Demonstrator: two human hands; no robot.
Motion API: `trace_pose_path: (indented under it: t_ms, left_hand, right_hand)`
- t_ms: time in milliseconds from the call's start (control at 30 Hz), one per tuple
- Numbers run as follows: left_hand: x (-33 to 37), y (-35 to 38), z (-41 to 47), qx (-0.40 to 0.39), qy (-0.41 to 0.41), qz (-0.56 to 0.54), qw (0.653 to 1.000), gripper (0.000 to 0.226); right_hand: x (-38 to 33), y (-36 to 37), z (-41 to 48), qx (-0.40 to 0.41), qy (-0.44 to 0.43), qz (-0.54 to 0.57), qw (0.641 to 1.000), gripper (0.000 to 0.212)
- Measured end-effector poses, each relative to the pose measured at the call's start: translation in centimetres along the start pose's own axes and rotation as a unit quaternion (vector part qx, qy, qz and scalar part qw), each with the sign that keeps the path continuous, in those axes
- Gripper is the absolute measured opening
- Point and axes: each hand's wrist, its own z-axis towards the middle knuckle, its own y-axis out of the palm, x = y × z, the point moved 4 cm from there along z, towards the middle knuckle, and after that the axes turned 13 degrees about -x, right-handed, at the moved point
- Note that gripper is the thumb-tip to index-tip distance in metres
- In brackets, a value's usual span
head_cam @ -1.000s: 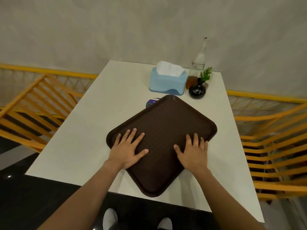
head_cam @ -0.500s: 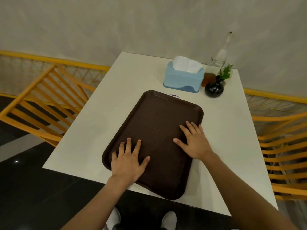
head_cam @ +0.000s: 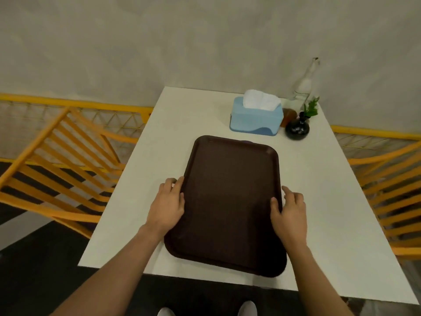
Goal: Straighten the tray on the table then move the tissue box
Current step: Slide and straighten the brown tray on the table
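Since a moment ago you have swung the tray (head_cam: 230, 201) round from its diagonal lie, and your hands have slid off its flat middle out to its long edges. It now rests flat on the white bench (head_cam: 319, 190), nearly square to it, its near short end close to the near edge, and it carries nothing. Your left hand (head_cam: 167, 205) clasps the left rim, fingers curled over the edge; your right hand (head_cam: 289, 209) grips the right rim, thumb on the tray's lip and the other fingers outside it. Beyond the tray's far end, towards the far right of the bench, sits the blue tissue box (head_cam: 256, 118), a white tissue bunched up out of its top slot. It is clear of the tray. Just right of it stands a round black vase (head_cam: 297, 130) holding a green sprig, a small brown object half hidden between box and vase, and behind them a clear glass bottle (head_cam: 305, 80); whether it holds anything is unclear. Orange slatted chairs (head_cam: 57, 160) flank the bench.
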Motion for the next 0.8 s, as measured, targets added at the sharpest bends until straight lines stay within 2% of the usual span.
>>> trace_pose_path:
  t_ms: [67,200,333,500,800]
  left_hand:
    - [-0.3,0.4,0.8,-0.011,0.002,-0.004,1.0,0.051]
    - [-0.5,0.9,1.3,-0.015,-0.005,0.064,0.998,0.052]
    - [-1.2,0.9,1.4,-0.02,-0.017,0.098,0.995,0.052]
    - [-3.7,-0.3,2.3,0.004,-0.042,0.107,0.993,0.05]
    - [-9.7,-3.4,2.7,0.043,-0.137,0.114,0.983,0.05]
  right_hand:
    - [0.1,0.9,-1.0,-0.009,0.032,-0.029,0.999,0.053]
    - [-0.3,1.6,-0.9,-0.025,0.035,-0.069,0.997,0.045]
    - [-1.0,2.1,-0.4,-0.03,0.042,-0.097,0.994,0.046]
    - [-3.9,3.9,1.5,-0.034,0.012,-0.109,0.993,0.047]
    - [-11.4,8.3,6.7,-0.101,-0.049,-0.145,0.983,0.05]
